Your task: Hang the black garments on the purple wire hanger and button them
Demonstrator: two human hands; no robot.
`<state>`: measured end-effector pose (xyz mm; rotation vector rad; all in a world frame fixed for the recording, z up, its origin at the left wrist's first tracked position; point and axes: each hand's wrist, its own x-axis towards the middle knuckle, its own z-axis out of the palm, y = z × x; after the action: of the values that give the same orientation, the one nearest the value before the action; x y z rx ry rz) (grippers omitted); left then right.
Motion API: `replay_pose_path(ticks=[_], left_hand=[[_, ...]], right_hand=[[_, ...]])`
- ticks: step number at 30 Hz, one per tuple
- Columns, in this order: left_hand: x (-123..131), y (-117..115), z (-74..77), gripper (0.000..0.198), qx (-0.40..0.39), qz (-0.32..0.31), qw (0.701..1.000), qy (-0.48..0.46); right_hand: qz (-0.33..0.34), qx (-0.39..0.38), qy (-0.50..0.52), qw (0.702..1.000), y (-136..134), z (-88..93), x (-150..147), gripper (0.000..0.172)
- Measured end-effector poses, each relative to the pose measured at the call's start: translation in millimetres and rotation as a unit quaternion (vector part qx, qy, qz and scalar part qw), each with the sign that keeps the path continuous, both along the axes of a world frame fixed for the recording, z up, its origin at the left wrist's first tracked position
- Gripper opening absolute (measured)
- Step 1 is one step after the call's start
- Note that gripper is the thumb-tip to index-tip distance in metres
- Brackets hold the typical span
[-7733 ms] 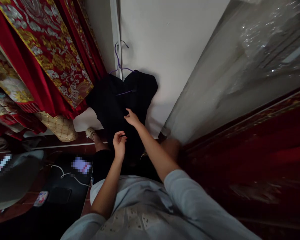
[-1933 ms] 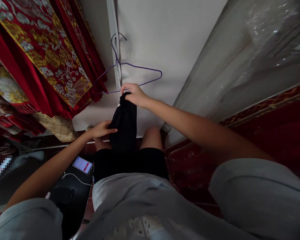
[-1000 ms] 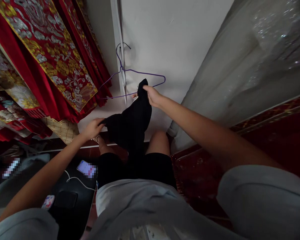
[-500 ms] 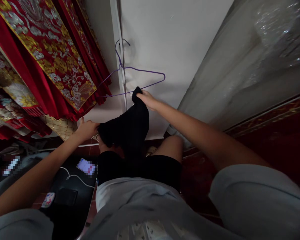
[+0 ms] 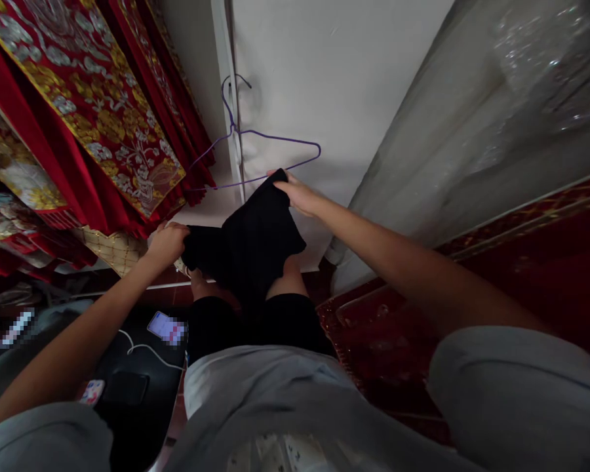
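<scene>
Stretched between my two hands is a piece of black cloth that looks like a pair of shorts [image 5: 260, 229]; its upper edge slants up to the right. My left hand [image 5: 168, 242] is closed on the left end of that edge. At the right end, my right hand [image 5: 297, 195] pinches the fabric, fingers partly behind it. Just above the cloth hangs a purple wire hanger [image 5: 280, 138] with nothing on it, hooked on a white upright [image 5: 229, 59]. My right hand is close to its lower bar; whether they touch I cannot tell.
Red embroidered garments [image 5: 103, 118] hang at the left, reaching near my left hand. Lower left, a black seat [image 5: 147, 406] holds a lit phone [image 5: 166, 326], a white cable [image 5: 147, 346] and a dark flat object [image 5: 126, 387]. Plastic-wrapped pale material [image 5: 423, 164] leans at the right.
The black shorts are spread wider, with their right side opened out. My left hand has risen slightly and its fingers have closed in; my right hand has shifted a little right.
</scene>
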<state>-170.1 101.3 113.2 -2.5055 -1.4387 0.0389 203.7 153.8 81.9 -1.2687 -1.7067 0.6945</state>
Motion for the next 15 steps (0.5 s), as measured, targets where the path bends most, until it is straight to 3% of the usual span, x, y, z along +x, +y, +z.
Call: replay_pose_path(ticks=[3,5,8,11,15], left_hand=[[4.6,-1.7,10.3,0.047,0.007,0.002,1.000,-0.008],[5.1,-7.0,13.6,0.048,0.002,0.004,1.000,0.003],[2.5,-18.9,11.9,0.047,-0.019,0.013,1.000,0.021],[-1.2,-26.2,6.7,0.041,-0.047,0.061,0.996,0.038],[1.1,-17.3,7.5,0.040,-0.068,0.094,0.993,0.004]], right_hand=[[-0.045,0.072,0.021,0.996,15.1,12.6,-9.4,0.040],[-0.064,0.111,-0.034,0.991,24.0,16.5,-16.7,0.040],[-0.083,0.100,-0.152,0.980,29.3,15.8,-22.0,0.029],[-0.089,0.102,-0.189,0.973,21.6,16.7,-16.4,0.017],[-0.083,0.119,-0.119,0.982,-1.6,29.5,5.4,0.015]])
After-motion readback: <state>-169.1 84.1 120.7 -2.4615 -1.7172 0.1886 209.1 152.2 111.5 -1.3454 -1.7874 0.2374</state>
